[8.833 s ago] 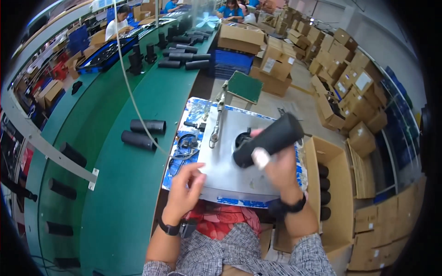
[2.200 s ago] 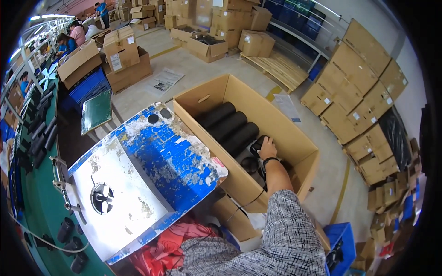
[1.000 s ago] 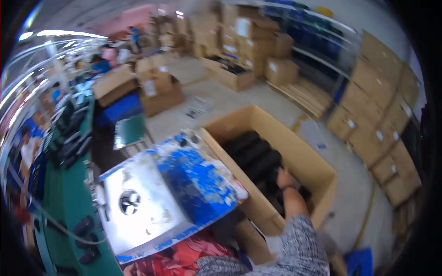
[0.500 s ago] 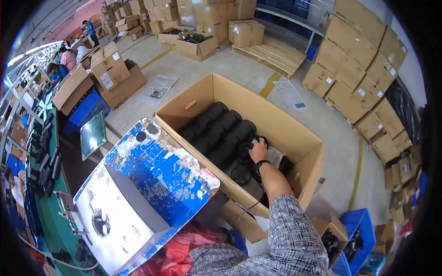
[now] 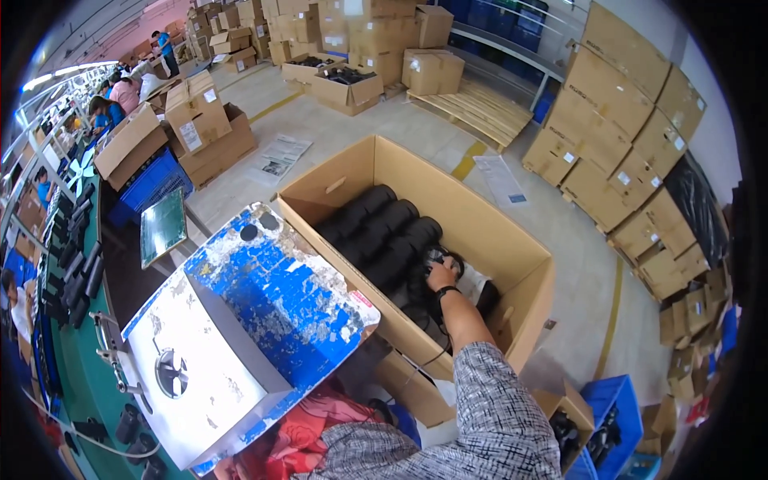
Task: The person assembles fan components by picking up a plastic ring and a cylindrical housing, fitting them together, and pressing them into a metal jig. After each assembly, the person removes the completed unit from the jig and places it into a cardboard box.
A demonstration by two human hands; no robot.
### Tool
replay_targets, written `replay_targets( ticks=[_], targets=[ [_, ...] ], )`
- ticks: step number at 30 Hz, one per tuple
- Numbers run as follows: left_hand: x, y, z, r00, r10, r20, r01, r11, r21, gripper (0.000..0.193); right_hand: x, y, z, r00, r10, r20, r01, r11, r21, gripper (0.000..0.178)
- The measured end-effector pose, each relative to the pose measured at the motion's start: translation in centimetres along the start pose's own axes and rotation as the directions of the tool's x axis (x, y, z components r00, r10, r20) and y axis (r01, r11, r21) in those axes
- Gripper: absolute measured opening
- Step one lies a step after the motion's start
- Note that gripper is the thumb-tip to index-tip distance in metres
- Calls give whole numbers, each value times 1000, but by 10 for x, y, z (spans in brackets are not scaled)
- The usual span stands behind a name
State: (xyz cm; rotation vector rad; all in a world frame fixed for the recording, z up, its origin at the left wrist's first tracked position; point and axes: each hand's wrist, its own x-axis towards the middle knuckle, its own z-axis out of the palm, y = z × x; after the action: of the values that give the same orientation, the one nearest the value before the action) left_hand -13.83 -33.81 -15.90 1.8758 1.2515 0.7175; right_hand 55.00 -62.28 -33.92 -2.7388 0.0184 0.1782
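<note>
My right hand [image 5: 442,275] reaches down into a large open cardboard box [image 5: 472,224], its fingers closed round a dark, rounded part [image 5: 436,258]. Fingers and shadow hide much of that part, so its exact kind does not show. To the left of the hand, black cylindrical parts [image 5: 374,228] lie packed in rows. A whitish piece [image 5: 472,282] lies beside the hand, toward the box's right end. A dark band [image 5: 446,293] circles my right wrist, below a black-and-white patterned sleeve [image 5: 500,392]. My left hand does not show.
Left of the box stands a worn blue board [image 5: 272,296] with a white metal housing [image 5: 204,368] on it. A green workbench [image 5: 88,368] with black parts runs along the left. A blue crate [image 5: 612,424] sits at lower right. Stacked cartons [image 5: 616,104] line the right wall.
My right hand has shifted slightly left and down within the box, still round the dark part. The whole view has moved a little with my head.
</note>
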Motion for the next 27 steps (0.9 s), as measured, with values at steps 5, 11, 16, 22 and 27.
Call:
replay_targets(
  ticks=[5,11,16,22,27],
  targets=[
    [-6,3,4,998,34,-46,-38,996,-78,35,10,10,-17,994,-54,94,61,996,-69,33],
    [-21,-27,-8,983,180,-42,-173,977,125,32,2,10,-29,968,-192,160,197,980,-19,29],
    [-16,-37,-12,987,160,-19,-156,979,134,31,9,33,-19,949,-291,125,294,956,-11,26],
    [-22,-33,-8,991,129,-31,-124,983,134,30,-1,12,5,998,-65,-9,65,998,-23,27],
    [-21,-33,-2,982,191,8,-191,972,140,29,4,9,0,999,-50,17,50,999,6,26]
  ],
)
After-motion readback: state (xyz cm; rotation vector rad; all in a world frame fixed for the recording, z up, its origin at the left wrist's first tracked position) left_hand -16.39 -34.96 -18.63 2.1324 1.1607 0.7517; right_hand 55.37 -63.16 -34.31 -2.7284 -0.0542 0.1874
